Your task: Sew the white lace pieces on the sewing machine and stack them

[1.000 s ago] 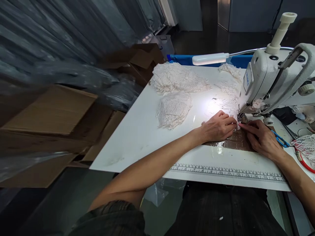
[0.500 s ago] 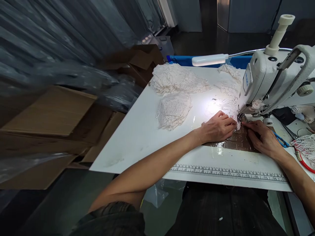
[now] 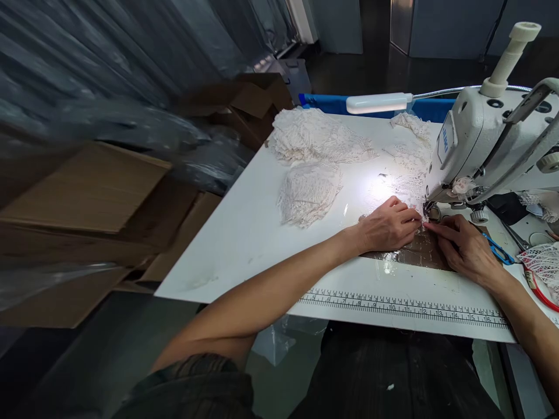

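A strip of white lace (image 3: 408, 180) lies spread under the lamp and runs to the presser foot of the sewing machine (image 3: 465, 142). My left hand (image 3: 391, 224) is closed on the lace edge just left of the needle, its fingers bent and pressed down. From the other side my right hand (image 3: 467, 247) reaches in with its index finger stretched along the edge, the tip at the lace beside my left fingertips. Its other fingers curl under, partly hidden. Beneath both hands is a brown taped patch (image 3: 425, 251) on the white table (image 3: 262, 256).
Two piles of lace, a larger one (image 3: 314, 137) and a smaller one (image 3: 310, 192), sit left of the machine. Blue-handled scissors (image 3: 500, 250) and more lace (image 3: 544, 262) lie to the right. A ruler strip (image 3: 406, 306) follows the front edge. Cardboard boxes (image 3: 87, 186) stand at left.
My right index finger has moved left, closer to my left fingertips at the needle. My left hand stays almost in place. The camera view has shifted slightly.
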Demonstrator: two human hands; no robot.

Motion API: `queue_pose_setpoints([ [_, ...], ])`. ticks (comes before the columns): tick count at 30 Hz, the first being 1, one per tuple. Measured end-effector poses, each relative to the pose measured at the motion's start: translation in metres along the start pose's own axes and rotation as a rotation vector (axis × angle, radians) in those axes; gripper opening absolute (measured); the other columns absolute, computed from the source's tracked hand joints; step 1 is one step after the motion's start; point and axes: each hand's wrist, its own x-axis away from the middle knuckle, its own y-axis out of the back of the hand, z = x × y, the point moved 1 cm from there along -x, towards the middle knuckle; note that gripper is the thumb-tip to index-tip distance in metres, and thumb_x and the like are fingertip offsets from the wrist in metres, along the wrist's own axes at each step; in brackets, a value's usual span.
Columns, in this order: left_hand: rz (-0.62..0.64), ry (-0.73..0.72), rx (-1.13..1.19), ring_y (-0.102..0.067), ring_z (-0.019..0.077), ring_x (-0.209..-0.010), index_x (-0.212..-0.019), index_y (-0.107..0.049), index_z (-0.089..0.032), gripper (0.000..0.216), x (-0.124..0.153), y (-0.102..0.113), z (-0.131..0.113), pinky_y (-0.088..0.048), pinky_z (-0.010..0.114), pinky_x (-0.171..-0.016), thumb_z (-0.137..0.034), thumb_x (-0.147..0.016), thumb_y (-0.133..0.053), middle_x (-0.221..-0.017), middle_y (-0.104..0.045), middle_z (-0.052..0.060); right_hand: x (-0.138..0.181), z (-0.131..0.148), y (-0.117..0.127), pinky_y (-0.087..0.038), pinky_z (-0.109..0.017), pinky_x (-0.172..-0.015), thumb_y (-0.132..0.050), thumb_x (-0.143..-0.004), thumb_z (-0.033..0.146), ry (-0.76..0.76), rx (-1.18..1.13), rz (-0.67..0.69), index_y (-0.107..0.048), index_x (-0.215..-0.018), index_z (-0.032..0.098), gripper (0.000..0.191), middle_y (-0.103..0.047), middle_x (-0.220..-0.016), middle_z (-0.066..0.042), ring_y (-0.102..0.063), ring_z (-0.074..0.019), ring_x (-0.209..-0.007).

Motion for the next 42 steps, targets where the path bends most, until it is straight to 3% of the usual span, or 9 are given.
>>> queue_pose_setpoints([
  [4,-0.002,-0.006,-0.019,-0.056,0.0139,-0.075,-0.091,-0.065,-0.015,0.024,0.0,0.0,0.0,-0.04,0.031,-0.073,-0.016,-0.095,-0.041,-0.102,-0.069,0.005,-0.001,0.002,-0.001,-0.052,-0.038,-0.07,-0.04,-0.093,0.022,0.069,0.083,0.016,-0.068,-0.119,0.023,0.038,-0.059,-0.099,-0.012,-0.056,-0.0212,-0.079],
  [17,0.046,0.016,-0.03,-0.058,0.0151,-0.079,-0.096,-0.066,-0.017,0.025,-0.002,0.003,0.001,-0.041,0.035,-0.08,-0.019,-0.096,-0.04,-0.103,-0.068,0.005,-0.003,0.009,0.0,-0.052,-0.041,-0.074,-0.04,-0.091,0.02,0.033,0.141,0.072,-0.065,-0.121,0.019,0.039,-0.057,-0.103,-0.014,-0.056,-0.0247,-0.086],
  [27,0.138,0.106,0.057,-0.06,0.0189,-0.093,-0.103,-0.067,-0.018,0.033,0.0,0.007,0.004,-0.033,0.047,-0.1,-0.031,-0.1,-0.037,-0.118,-0.064,0.006,-0.015,0.015,0.003,-0.05,-0.037,-0.063,-0.038,-0.089,0.019,-0.07,0.276,0.257,-0.059,-0.127,0.018,0.043,-0.056,-0.102,-0.016,-0.056,-0.0205,-0.069],
  [30,0.171,0.131,0.057,-0.059,0.02,-0.094,-0.105,-0.066,-0.018,0.035,0.0,0.008,0.005,-0.032,0.048,-0.1,-0.034,-0.1,-0.036,-0.121,-0.063,0.006,-0.017,0.015,0.001,-0.05,-0.036,-0.06,-0.037,-0.089,0.02,-0.089,0.305,0.267,-0.058,-0.127,0.018,0.044,-0.057,-0.1,-0.016,-0.056,-0.0201,-0.066],
  [38,0.218,0.184,0.058,-0.057,0.0215,-0.093,-0.116,-0.06,-0.015,0.038,-0.002,0.008,0.006,-0.037,0.043,-0.087,-0.041,-0.1,-0.037,-0.121,-0.061,0.009,-0.011,0.003,0.017,-0.054,-0.035,-0.063,-0.034,-0.095,0.032,-0.113,-0.028,0.135,-0.064,-0.117,0.022,0.039,-0.064,-0.101,-0.012,-0.064,-0.0211,-0.074],
  [42,0.225,0.19,0.054,-0.056,0.0215,-0.093,-0.118,-0.059,-0.014,0.04,-0.003,0.008,0.008,-0.036,0.041,-0.082,-0.043,-0.099,-0.038,-0.121,-0.06,0.01,-0.013,-0.012,0.026,-0.056,-0.036,-0.071,-0.032,-0.098,0.046,-0.197,-0.184,0.163,-0.068,-0.094,0.022,0.043,-0.068,-0.096,-0.01,-0.067,-0.0226,-0.08],
])
